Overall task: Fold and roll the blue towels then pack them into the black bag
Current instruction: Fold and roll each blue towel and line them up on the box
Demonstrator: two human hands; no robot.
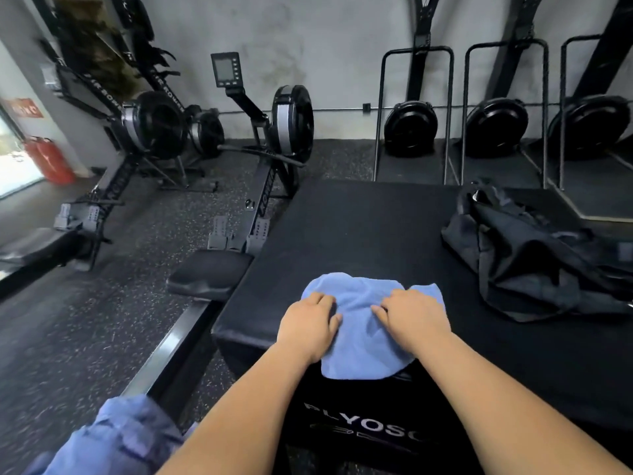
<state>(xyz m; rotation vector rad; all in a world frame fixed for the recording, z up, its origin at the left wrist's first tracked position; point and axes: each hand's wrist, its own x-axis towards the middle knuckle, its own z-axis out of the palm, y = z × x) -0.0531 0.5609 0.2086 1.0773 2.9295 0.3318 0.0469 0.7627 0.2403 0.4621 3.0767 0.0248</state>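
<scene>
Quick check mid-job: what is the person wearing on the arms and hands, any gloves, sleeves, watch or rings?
Nothing that shows. The left hand and right hand are ungloved, with no ring visible on the parts in view. The left forearm and right forearm are bare to the frame's bottom edge: no sleeves, watch, bracelet or markings.

A towel (359, 323) lies on the near edge of a box (359, 228), one end hanging over the front. The left hand (308, 323) and right hand (411, 317) grip it side by side. A bag (534, 262) lies on the box at far right, well apart. More cloth (116, 437) sits low left of the box. Rowing machines (274, 132) stand behind and left.
</scene>
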